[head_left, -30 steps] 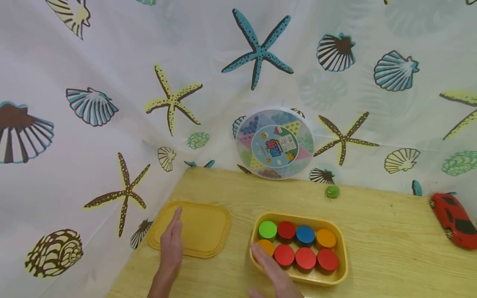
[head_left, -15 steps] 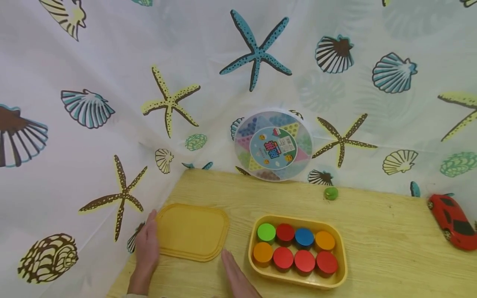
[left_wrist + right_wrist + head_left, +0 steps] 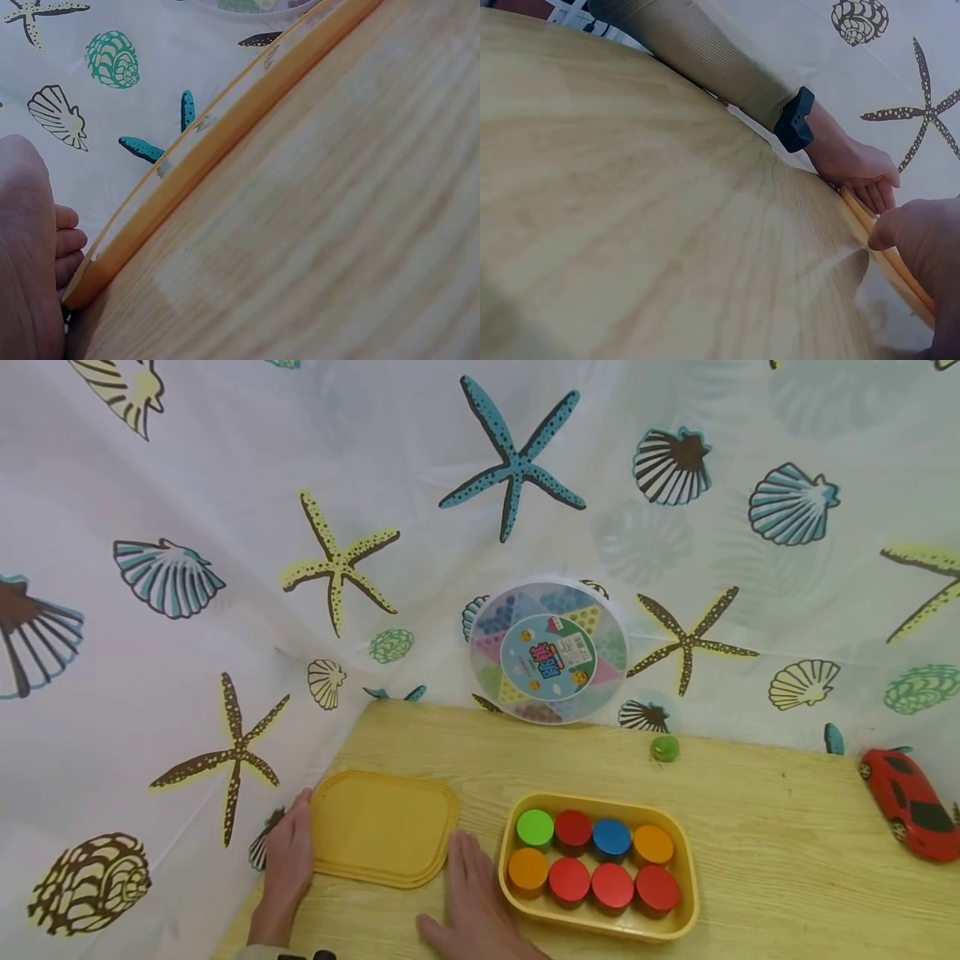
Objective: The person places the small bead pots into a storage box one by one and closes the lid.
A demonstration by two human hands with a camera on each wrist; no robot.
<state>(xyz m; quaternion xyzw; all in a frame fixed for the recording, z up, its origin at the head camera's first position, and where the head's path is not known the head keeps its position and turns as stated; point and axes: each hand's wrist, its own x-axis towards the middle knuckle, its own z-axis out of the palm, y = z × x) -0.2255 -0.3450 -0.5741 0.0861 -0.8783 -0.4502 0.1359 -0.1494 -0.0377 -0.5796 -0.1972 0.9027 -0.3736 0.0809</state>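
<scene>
A flat yellow lid with a ridged rim (image 3: 382, 827) lies on the table at left in the head view. My left hand (image 3: 288, 856) stands along its left edge, fingers extended and right at the rim; in the left wrist view several fingertips (image 3: 69, 244) show against the lid's end. My right hand (image 3: 474, 893) is at the lid's lower right corner, fingers straight and thumb spread away. In the right wrist view both hands flank the lid's thin edge (image 3: 907, 281). Right of my right hand stands a yellow tub (image 3: 592, 923) holding several round pieces with green, red, blue and orange tops.
A round game board (image 3: 551, 652) leans on the shell-print curtain (image 3: 420, 460) at the back. A small green object (image 3: 664, 748) sits before it. At far right is a red toy car (image 3: 911, 806). The wooden table (image 3: 787, 860) extends rightward from the tub.
My left hand has moved left from over the lid to its left edge. My right hand has gone from the tub's left end to the lid's right edge.
</scene>
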